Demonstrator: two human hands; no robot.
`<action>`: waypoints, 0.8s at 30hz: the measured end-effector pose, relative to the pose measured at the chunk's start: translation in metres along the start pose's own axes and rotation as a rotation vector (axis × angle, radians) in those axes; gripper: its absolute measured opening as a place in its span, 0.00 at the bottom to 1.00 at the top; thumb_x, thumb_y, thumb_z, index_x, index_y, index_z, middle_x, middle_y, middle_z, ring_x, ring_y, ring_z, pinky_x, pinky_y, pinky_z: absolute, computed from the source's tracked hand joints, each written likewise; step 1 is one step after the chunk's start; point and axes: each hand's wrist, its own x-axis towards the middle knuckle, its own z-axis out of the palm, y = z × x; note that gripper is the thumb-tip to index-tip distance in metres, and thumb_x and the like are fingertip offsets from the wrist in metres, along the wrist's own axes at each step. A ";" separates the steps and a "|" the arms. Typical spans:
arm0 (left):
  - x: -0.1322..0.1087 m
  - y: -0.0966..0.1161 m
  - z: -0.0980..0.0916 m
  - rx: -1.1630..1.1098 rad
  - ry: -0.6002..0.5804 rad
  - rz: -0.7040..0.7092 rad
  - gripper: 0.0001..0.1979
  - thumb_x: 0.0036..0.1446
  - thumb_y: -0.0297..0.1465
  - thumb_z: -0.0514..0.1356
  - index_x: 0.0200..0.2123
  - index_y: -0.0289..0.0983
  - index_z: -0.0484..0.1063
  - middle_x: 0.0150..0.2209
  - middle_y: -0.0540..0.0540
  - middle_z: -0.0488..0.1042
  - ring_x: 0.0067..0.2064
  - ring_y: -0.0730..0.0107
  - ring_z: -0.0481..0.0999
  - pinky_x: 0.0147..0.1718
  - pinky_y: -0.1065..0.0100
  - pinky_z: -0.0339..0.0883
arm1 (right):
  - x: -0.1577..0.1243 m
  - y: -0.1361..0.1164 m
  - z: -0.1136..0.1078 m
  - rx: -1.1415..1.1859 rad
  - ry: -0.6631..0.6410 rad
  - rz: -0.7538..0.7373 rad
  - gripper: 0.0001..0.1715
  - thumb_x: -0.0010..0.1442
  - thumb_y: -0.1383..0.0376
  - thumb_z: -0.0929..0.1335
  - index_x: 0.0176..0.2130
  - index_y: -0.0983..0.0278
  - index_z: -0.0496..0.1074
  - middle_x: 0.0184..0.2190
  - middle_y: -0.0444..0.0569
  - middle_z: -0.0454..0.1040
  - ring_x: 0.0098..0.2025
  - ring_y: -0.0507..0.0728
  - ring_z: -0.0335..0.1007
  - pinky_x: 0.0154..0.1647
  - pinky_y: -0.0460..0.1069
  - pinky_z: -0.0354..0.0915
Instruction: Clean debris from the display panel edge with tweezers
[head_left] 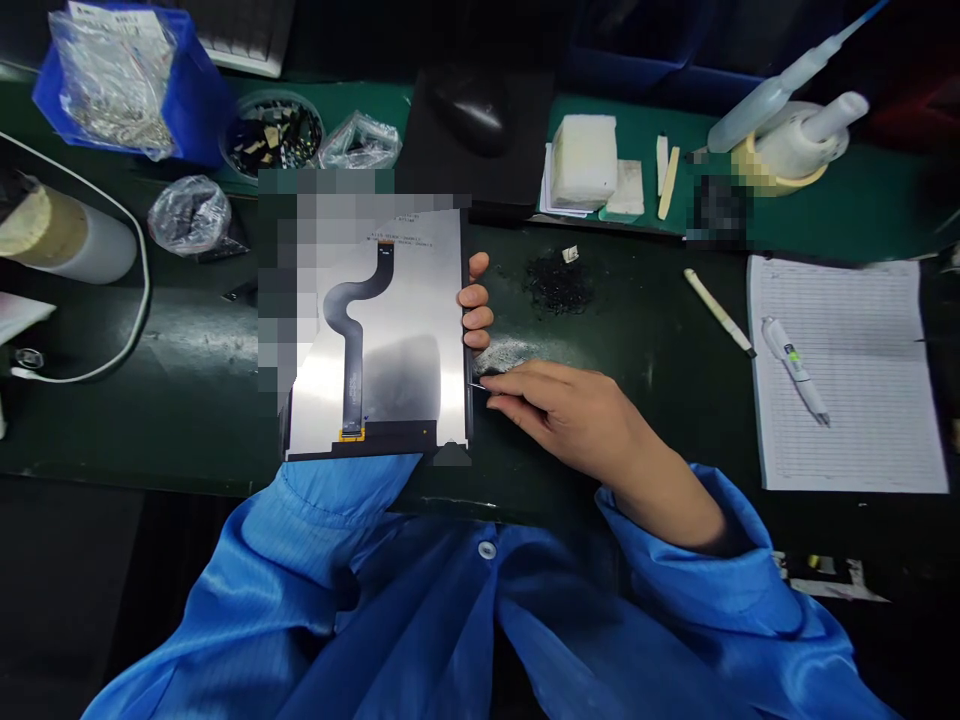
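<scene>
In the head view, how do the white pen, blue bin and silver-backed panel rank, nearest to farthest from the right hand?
1. Silver-backed panel, left of the right hand.
2. White pen, right, on lined paper.
3. Blue bin, upper left.

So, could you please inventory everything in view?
Panel: 1, silver-backed, centre
Cable: 1, black, on panel
Tool: 1, silvery, beside panel
Scraps: 1 pile, black, centre-right
Paper: 1, white, right
Pen: 1, white, on paper
Sticks: 3, cream, right
Block: 1, white, upper right
Mouse: 1, black, top centre
Mat: 1, green, top
Bin: 1, blue, top left
Tub: 1, clear, beside bin
Bags: 2, clear, near tub
Dropper: 1, whitish, top right
Pot: 1, white, top right
Cord: 1, white, left
Container: 1, whitish, left
Sleeves: 2, blue, bottom
Left hand: 1, bare, on panel
Right hand: 1, bare, on tool
</scene>
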 end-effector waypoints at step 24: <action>0.019 0.001 -0.010 0.121 -0.111 -0.084 0.26 0.69 0.47 0.44 0.59 0.39 0.67 0.25 0.46 0.65 0.25 0.70 0.62 0.25 0.68 0.62 | 0.004 0.004 -0.002 0.100 -0.078 0.053 0.09 0.69 0.66 0.69 0.47 0.62 0.79 0.40 0.47 0.85 0.38 0.55 0.82 0.38 0.48 0.74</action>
